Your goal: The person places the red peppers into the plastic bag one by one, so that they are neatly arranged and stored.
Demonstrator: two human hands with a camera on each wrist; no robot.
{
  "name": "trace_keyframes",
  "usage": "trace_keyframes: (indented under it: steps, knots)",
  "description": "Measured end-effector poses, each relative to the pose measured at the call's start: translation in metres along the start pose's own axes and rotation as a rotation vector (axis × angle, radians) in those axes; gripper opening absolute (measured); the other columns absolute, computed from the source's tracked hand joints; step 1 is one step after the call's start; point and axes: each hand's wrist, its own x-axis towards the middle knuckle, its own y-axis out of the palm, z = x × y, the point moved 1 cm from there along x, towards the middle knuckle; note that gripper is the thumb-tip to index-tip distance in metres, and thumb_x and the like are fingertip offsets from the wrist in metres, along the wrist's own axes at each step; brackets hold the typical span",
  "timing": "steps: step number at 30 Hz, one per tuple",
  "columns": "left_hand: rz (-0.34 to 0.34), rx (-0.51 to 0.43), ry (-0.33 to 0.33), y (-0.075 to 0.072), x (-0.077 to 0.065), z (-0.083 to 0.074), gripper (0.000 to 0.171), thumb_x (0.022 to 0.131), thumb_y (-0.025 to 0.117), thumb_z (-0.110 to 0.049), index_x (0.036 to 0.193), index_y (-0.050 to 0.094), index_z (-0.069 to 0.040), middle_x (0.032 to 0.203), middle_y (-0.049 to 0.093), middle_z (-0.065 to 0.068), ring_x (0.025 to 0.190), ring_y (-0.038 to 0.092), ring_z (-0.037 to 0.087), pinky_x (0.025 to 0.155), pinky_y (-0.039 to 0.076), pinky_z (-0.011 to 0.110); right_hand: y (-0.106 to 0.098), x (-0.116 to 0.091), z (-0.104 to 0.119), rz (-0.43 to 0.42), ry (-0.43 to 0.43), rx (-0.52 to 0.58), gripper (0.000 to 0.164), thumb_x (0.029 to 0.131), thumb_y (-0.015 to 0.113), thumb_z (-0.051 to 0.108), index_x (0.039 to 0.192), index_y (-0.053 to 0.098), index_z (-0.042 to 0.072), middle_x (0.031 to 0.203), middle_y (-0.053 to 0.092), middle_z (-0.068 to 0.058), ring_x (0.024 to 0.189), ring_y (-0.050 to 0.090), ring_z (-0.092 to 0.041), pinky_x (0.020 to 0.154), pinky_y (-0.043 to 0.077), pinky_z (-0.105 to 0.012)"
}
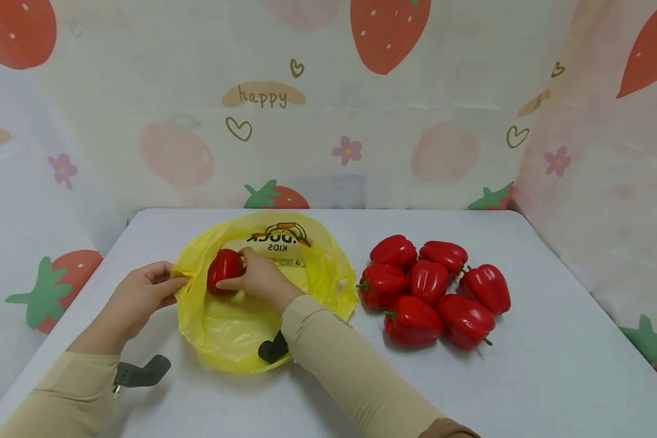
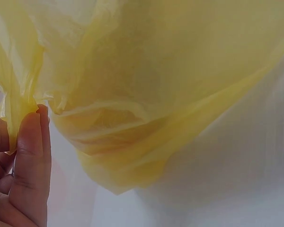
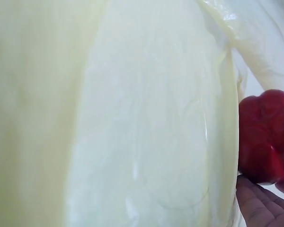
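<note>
A yellow plastic bag [image 1: 328,243] with its mouth spread wide lies on the left half of the table. My left hand [image 1: 142,295] pinches the bag's left rim between thumb and fingers; the left wrist view shows the gathered film in that pinch. Inside the bag's mouth, my right hand [image 1: 260,277] grips a red bell pepper [image 1: 224,272] near the left wall. The right wrist view catches that same pepper [image 3: 265,137] at its right edge, with fingertips around it and yellow film filling most of the picture.
Several red bell peppers [image 1: 429,283] lie in a cluster on the white table [image 1: 558,365], right of the bag. A dark strap piece [image 1: 142,371] juts from the left wrist, another [image 1: 274,348] from the right. A strawberry-print backdrop [image 1: 317,134] stands behind and at both sides.
</note>
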Motion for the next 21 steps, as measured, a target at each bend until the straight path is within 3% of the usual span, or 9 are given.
trace_keyframes:
  steps: [7,11,16,21]
  knots:
    - [-0.004,0.005,-0.010,0.001,0.001,0.001,0.049,0.090,0.054,-0.040,0.121,0.049,-0.003,0.122,0.051,0.016,0.097,0.057,0.020,0.083,0.050,0.028,0.001,0.003,-0.001,-0.051,0.040,-0.014,0.071,0.069,0.076,0.045,0.127,0.044,0.018,0.114,0.057,0.004,0.096,0.053,-0.011,0.088,0.046,-0.028]
    - [-0.001,0.018,-0.003,0.003,0.004,0.000,0.051,0.089,0.054,-0.042,0.121,0.049,-0.003,0.123,0.051,0.016,0.099,0.056,0.022,0.084,0.050,0.028,-0.003,0.002,-0.003,-0.053,0.060,-0.021,0.076,0.068,0.077,0.046,0.129,0.043,0.017,0.113,0.057,0.002,0.091,0.053,-0.011,0.083,0.047,-0.027]
    - [0.003,0.034,0.005,0.003,0.004,0.002,0.051,0.090,0.053,-0.043,0.121,0.049,-0.003,0.123,0.050,0.017,0.100,0.055,0.025,0.083,0.051,0.030,-0.011,-0.001,-0.001,-0.025,0.012,-0.072,0.073,0.068,0.076,0.045,0.128,0.047,0.014,0.112,0.059,0.001,0.087,0.052,-0.010,0.081,0.047,-0.026]
    - [-0.001,0.041,0.014,0.003,0.005,0.005,0.051,0.090,0.052,-0.043,0.121,0.048,-0.003,0.123,0.050,0.017,0.100,0.055,0.025,0.082,0.051,0.030,-0.019,-0.005,0.002,0.008,-0.016,-0.134,0.069,0.070,0.075,0.046,0.126,0.050,0.015,0.117,0.058,0.002,0.095,0.052,-0.010,0.086,0.045,-0.027]
